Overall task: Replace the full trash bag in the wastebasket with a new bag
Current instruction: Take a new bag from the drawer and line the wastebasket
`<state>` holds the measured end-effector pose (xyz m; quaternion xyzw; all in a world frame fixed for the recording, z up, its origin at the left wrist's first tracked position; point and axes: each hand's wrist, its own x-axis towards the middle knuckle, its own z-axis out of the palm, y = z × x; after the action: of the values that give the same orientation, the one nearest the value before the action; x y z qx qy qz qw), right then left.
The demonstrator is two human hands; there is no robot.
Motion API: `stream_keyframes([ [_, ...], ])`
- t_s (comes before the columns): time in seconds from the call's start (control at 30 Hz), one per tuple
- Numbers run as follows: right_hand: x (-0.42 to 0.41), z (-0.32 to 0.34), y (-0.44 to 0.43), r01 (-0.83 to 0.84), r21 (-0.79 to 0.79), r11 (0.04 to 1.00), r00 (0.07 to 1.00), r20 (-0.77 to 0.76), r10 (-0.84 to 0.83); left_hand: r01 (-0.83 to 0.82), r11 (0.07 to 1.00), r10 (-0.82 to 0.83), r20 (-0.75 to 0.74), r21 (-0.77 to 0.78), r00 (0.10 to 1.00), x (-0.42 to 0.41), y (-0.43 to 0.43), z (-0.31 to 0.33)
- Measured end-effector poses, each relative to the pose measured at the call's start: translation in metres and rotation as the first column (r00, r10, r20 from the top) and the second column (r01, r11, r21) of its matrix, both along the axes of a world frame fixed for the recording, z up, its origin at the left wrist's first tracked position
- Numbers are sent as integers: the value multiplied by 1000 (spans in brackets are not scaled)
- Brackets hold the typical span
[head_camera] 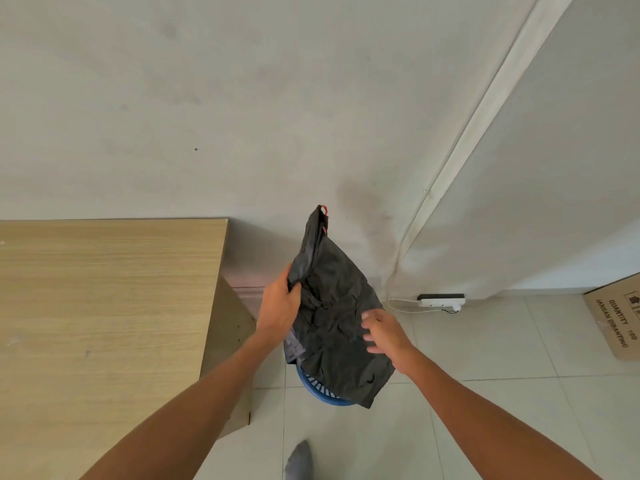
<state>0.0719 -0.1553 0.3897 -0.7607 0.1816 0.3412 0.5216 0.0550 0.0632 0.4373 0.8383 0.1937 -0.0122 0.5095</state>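
A crumpled black trash bag with a red drawstring at its top hangs in the air above a blue latticed wastebasket, hiding most of it. My left hand grips the bag's left edge, thumb and fingers curled round a fold. My right hand is at the bag's right side with its fingers spread and relaxed, touching the plastic or just off it. Whether the basket holds anything is hidden by the bag.
A light wooden desk stands to the left, close to the basket. A white power strip with a cable lies by the wall. A cardboard box sits at the right edge. My grey-socked foot is on the tiled floor.
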Motion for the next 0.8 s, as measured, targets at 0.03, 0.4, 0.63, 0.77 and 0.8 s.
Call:
stream_keyframes([
  [0.03, -4, -14, -3, -12, -13, 1000, 1000, -22, 12, -1, 999, 1, 12, 37, 1000, 1, 6, -2],
  [0.4, -30, -171, -4, -277, -176, 944, 960, -17, 279, 107, 976, -132, 125, 192, 983, 2, -7, -113],
  [0.63, -28, -298, -6, -423, -277, 863, 884, 83, 460, 136, 975, -169, 194, 175, 966, 5, -34, -215],
  [0.77, -19, -393, -1, -548, -450, 706, 792, -6, 611, 140, 979, -177, 275, 149, 945, 6, -36, -290],
  [0.8, -21, -415, 0, -580, -441, 685, 772, -29, 635, 137, 981, -173, 298, 136, 939, 5, -36, -308],
])
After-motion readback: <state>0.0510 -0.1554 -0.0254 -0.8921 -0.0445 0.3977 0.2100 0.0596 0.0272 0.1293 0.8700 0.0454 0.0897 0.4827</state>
